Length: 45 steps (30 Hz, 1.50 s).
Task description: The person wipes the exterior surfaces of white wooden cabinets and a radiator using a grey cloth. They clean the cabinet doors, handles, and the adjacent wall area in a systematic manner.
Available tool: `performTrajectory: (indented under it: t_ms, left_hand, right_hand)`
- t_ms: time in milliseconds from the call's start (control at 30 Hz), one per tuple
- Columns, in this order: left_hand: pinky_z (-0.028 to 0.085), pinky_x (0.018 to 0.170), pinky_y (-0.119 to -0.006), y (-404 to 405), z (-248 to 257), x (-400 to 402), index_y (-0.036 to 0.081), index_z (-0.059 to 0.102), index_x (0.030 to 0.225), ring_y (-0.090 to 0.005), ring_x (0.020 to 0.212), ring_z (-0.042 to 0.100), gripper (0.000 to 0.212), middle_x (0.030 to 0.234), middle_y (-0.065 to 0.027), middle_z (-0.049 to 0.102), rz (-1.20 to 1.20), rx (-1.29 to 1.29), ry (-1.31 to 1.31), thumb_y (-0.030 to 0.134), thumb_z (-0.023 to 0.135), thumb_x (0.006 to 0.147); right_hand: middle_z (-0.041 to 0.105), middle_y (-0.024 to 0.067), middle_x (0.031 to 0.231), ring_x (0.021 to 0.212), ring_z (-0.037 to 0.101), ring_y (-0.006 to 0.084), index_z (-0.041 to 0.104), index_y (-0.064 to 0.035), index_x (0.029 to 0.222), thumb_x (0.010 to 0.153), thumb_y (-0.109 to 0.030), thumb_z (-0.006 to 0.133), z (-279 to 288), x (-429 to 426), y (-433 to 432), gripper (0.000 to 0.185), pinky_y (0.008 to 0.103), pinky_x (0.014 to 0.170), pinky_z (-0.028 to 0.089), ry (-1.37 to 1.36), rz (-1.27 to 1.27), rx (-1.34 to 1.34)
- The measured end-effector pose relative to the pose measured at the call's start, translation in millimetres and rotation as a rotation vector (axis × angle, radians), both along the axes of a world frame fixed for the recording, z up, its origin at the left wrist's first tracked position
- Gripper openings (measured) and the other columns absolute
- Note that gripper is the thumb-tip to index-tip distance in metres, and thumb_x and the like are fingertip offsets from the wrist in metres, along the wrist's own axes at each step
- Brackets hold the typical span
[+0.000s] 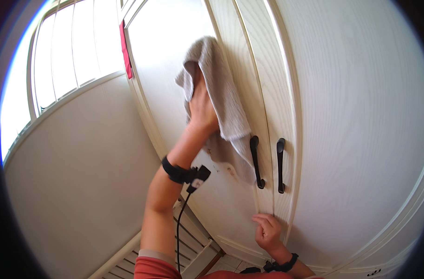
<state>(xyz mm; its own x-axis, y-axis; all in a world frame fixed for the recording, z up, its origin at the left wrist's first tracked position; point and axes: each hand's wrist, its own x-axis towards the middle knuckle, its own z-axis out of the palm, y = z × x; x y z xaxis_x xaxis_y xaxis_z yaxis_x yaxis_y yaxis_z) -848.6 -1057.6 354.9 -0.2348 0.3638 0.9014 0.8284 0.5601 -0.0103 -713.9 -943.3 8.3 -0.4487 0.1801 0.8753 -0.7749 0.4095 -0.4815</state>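
My left hand is raised high and grips a grey cloth, which is spread against the pale wood-grain door of a cabinet. Folds of the cloth cover my fingers and hang down to a black door handle. Beside it, on the adjoining door, is a second black handle. Low down near the seam of the two doors is my right hand, its fingers curled loosely with nothing seen in them. Small dark marks show on the door beneath the cloth.
A bright window and a plain wall are at the left. A red strip hangs at the cabinet's edge. White slatted furniture stands low beside the cabinet. A black cable trails from the device on my left forearm.
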Motion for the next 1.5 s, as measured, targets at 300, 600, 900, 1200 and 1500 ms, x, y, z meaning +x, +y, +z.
performTrajectory:
  t_ms: [300, 600, 900, 1200, 1500]
  left_hand:
    - [0.030, 0.110, -0.045, 7, 160, -66, 0.001, 0.042, 0.133, -0.0415, 0.132, 0.032, 0.057, 0.140, -0.0248, 0.038, 0.098, -0.032, 0.479, 0.026, 0.058, 0.084]
    - [0.035, 0.103, -0.048, -79, 232, -116, 0.000, 0.057, 0.120, -0.0439, 0.121, 0.042, 0.046, 0.125, -0.0245, 0.052, 0.304, 0.026, 0.708, 0.022, 0.060, 0.079]
    - [0.033, 0.103, -0.051, -117, 69, -84, -0.001, 0.056, 0.121, -0.0456, 0.120, 0.041, 0.048, 0.125, -0.0258, 0.051, 0.293, 0.112, 0.438, 0.024, 0.058, 0.080]
    - [0.031, 0.103, -0.053, -16, -76, 13, -0.003, 0.054, 0.123, -0.0472, 0.119, 0.041, 0.051, 0.125, -0.0271, 0.049, 0.137, -0.147, 0.345, 0.026, 0.056, 0.082]
    - [0.021, 0.115, -0.046, 27, 108, -7, -0.005, 0.038, 0.141, -0.0427, 0.137, 0.030, 0.056, 0.147, -0.0270, 0.035, 0.034, 0.045, 0.406, 0.034, 0.032, 0.100]
  right_hand:
    - [0.067, 0.0092, 0.093, 0.080, 0.066, 0.0261, 0.069, -0.0047, 0.091, 0.071, 0.005, 0.057, -8, -8, 7, 0.024, 0.0345, 0.068, 0.055, 0.023, -0.097, 0.121]
    - [0.067, 0.0075, 0.093, 0.080, 0.066, 0.0242, 0.068, -0.0060, 0.090, 0.070, 0.003, 0.059, -5, -5, 9, 0.024, 0.0342, 0.067, 0.055, 0.030, -0.121, 0.178]
    - [0.067, 0.0068, 0.088, 0.076, 0.066, 0.0248, 0.068, -0.0063, 0.086, 0.068, 0.005, 0.058, -3, -10, -4, 0.023, 0.0343, 0.065, 0.055, 0.013, -0.110, 0.168]
    - [0.066, 0.0082, 0.089, 0.076, 0.066, 0.0265, 0.067, -0.0055, 0.087, 0.068, 0.005, 0.058, -1, -12, -4, 0.023, 0.0347, 0.066, 0.055, 0.017, -0.048, 0.192]
    - [0.066, 0.0083, 0.092, 0.077, 0.066, 0.0264, 0.067, -0.0063, 0.089, 0.072, 0.003, 0.061, -9, -11, 7, 0.020, 0.0351, 0.067, 0.056, -0.044, 0.019, 0.233]
